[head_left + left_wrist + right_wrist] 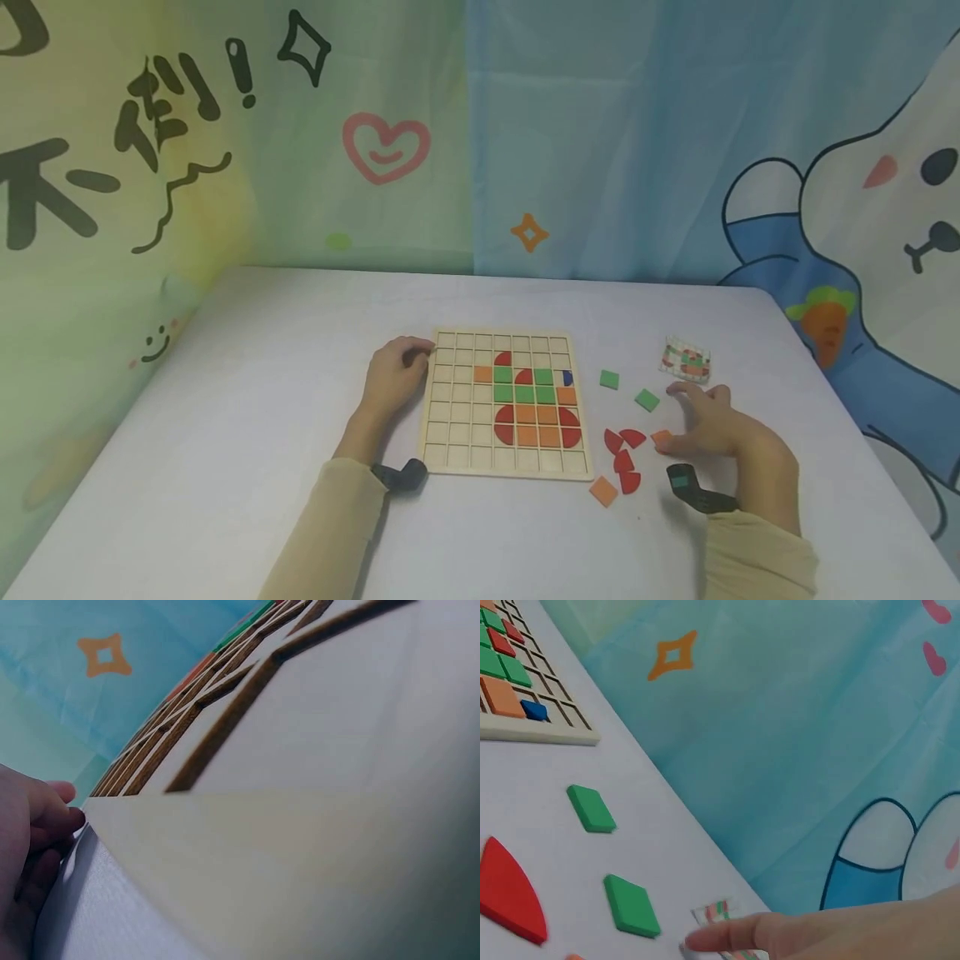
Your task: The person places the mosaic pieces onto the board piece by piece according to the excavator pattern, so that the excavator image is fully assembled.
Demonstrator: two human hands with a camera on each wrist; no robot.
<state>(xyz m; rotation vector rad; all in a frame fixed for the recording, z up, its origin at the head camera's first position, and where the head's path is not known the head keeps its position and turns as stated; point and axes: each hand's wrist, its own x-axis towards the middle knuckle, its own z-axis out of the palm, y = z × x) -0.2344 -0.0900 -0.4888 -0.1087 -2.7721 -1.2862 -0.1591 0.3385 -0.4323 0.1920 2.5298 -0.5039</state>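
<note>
At the left edge of a wooden grid board (pixel 457 408), near its far corner, my left hand (pixel 395 375) rests with bent fingertips touching the rim. The left wrist view shows these fingers (pixel 52 814) right at the board's corner. Orange and green squares, red quarter-rounds and a blue piece (pixel 567 378) fill some cells. My right hand (pixel 716 429) is spread low over the table right of the board. Its thumb touches an orange square (pixel 662 440), partly covered. The extended index finger (pixel 731 934) points past a green square (pixel 632 906) toward a patterned card (pixel 686 360).
Another green square (pixel 609 380) lies beside the board. Several red quarter-rounds (pixel 622 460) are grouped left of my right hand, with an orange square (pixel 603 492) near the board's front right corner. A printed curtain (pixel 600 150) hangs behind the white table (pixel 225 467).
</note>
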